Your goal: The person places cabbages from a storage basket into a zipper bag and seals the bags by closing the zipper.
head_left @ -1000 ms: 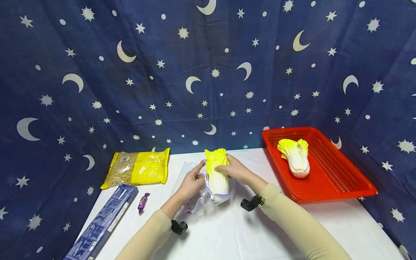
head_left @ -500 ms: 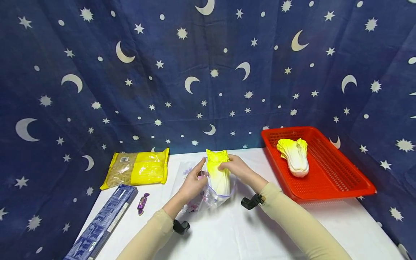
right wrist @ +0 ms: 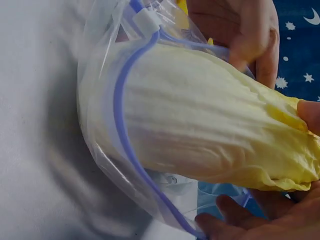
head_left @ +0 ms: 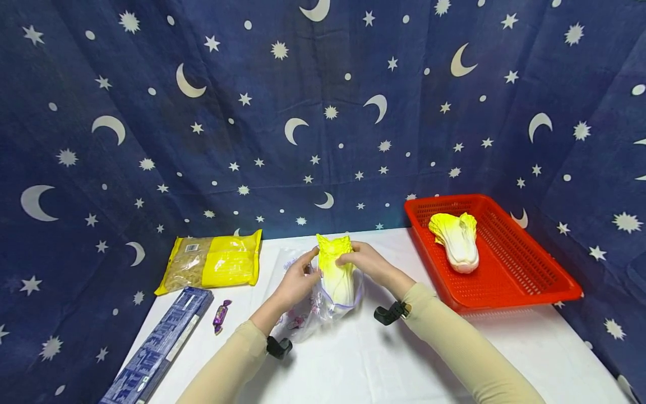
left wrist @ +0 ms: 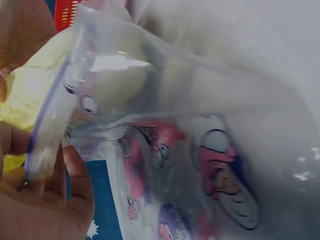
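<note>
A yellow and white napa cabbage (head_left: 335,275) stands base down, its lower part inside a clear zip bag (head_left: 315,317) with pink cartoon prints. My right hand (head_left: 372,264) grips its leafy top, thumb across the front and fingers behind. In the right wrist view, the bag's purple zip edge with a white slider (right wrist: 147,21) curves round the cabbage's white base. My left hand (head_left: 296,285) pinches the left side of the bag's mouth; in the left wrist view, its fingers (left wrist: 77,182) lie against the zip strip. The fingers behind the cabbage are partly hidden.
A red basket (head_left: 547,292) at the right holds a second napa cabbage (head_left: 460,247). At the left lie a yellow packet (head_left: 229,261), a long blue box (head_left: 164,342) and a purple wrapped candy (head_left: 220,317). A starry blue curtain (head_left: 272,207) rises behind the white table.
The cabbage has shifted slightly right, then back left and a little lower, with my right hand still gripping it. My left hand has moved slightly at the bag's mouth.
</note>
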`<state>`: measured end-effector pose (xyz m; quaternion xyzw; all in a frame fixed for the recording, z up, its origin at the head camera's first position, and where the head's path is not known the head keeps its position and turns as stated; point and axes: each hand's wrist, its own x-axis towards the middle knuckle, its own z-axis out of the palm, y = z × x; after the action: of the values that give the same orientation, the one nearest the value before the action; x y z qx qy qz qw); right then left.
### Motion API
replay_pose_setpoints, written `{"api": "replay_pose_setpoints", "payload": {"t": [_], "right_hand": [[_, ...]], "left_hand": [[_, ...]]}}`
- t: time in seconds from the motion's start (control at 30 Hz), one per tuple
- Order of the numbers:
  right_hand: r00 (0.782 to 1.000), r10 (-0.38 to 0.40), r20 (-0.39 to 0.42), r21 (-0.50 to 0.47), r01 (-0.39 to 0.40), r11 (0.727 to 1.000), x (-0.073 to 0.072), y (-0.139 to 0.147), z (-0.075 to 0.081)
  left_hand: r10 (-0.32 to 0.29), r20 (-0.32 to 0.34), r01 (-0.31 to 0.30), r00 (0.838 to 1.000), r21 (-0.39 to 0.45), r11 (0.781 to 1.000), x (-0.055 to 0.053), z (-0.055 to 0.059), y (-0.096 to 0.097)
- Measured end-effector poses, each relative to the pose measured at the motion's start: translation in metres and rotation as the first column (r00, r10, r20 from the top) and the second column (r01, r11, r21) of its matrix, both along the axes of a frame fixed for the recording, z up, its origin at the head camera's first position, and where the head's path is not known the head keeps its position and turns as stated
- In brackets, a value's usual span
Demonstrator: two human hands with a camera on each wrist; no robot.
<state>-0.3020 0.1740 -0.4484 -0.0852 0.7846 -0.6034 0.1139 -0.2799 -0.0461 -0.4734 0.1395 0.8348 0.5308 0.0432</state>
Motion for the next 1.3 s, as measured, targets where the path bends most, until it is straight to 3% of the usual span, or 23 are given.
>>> {"api": "replay_pose_setpoints", "payload": {"t": [0.13,0.3,0.43,0.7,0.8,0.97,1.17,1.3], "right_hand": [[1.0,0.018,-0.011,-0.008,-0.018,1.0,-0.001,-0.003,-0.001],[0.998,-0.059,-0.006,0.003,0.059,0.998,-0.003,-0.007,-0.002],[0.994,-0.11,0.012,-0.028,0.111,0.993,-0.004,-0.007,-0.001],[0.996,-0.093,0.009,-0.065,0.093,0.994,-0.005,-0.003,0.003],[0.997,-0.077,0.013,-0.055,0.078,0.995,-0.007,-0.002,0.005],[0.997,-0.078,0.0,0.054,0.078,0.995,-0.012,-0.004,0.006],[0.994,-0.096,-0.046,0.212,0.104,0.972,-0.014,-0.01,0.013],[0.991,-0.102,-0.082,0.273,0.121,0.954,-0.014,-0.013,0.017]], "left_hand": [[0.092,0.022,-0.093,0.995,0.041,0.995,-0.003,0.004,0.002],[0.151,0.004,-0.151,0.989,0.04,0.988,-0.009,0.008,0.002],[0.113,-0.016,-0.113,0.994,-0.037,0.993,-0.011,0.013,0.0],[0.003,-0.014,-0.004,1.0,-0.086,0.996,-0.011,0.018,-0.001],[-0.015,-0.017,0.014,1.0,-0.046,0.999,-0.01,0.017,0.0],[-0.02,-0.011,0.02,1.0,0.045,0.999,-0.01,0.013,-0.001],[-0.012,-0.002,0.012,1.0,0.16,0.987,-0.011,0.013,-0.004],[-0.006,0.007,0.004,1.0,0.208,0.978,-0.008,0.02,-0.003]]}}
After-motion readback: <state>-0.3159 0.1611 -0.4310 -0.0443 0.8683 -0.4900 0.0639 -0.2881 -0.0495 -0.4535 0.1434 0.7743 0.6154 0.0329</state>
